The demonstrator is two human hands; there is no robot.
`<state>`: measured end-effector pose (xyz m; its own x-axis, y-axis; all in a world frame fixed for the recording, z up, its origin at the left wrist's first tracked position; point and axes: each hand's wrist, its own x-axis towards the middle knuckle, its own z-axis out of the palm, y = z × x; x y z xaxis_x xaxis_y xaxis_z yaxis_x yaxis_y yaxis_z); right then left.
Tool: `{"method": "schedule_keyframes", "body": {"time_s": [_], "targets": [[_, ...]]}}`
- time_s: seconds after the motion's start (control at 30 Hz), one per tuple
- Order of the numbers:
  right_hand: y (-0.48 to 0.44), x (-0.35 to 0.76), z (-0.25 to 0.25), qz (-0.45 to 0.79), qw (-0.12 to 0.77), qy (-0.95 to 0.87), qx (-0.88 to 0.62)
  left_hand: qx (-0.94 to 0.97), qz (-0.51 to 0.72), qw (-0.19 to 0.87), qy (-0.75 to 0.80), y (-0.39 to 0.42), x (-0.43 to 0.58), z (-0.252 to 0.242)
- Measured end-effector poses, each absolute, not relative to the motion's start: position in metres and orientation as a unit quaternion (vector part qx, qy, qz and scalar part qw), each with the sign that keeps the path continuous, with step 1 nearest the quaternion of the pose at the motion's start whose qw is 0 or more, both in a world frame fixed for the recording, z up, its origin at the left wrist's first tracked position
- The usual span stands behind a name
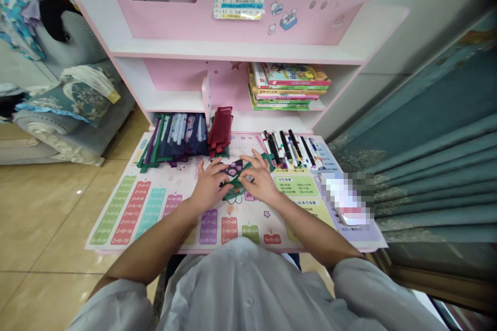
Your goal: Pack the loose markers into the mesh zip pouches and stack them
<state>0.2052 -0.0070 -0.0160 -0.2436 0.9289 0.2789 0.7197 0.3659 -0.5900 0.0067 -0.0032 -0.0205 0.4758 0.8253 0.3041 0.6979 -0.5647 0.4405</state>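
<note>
Two hands point(212, 186) point(261, 182), loosely curled, pinching green fabric point(232, 195) (thin, rumpled) over printed desktop point(185, 180)

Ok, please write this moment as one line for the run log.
left hand: touching green fabric; right hand: touching same fabric; grip: unclear; beyond hands: dark-red mesh stack, pens, books

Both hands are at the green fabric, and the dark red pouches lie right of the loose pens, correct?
No: in the head view the dark red pouches lie left of the loose pens. The left hand and right hand are indeed at the green fabric.
</note>
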Motion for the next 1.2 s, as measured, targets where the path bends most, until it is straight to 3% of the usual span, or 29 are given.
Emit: {"method": "schedule_keyframes", "body": {"time_s": [1.2], "targets": [[0.005, 0.222, -0.024, 0.134, 0.342, -0.741, -0.562, 0.843, 0.247, 0.123, 0.461, -0.001, 0.004, -0.015]]}}
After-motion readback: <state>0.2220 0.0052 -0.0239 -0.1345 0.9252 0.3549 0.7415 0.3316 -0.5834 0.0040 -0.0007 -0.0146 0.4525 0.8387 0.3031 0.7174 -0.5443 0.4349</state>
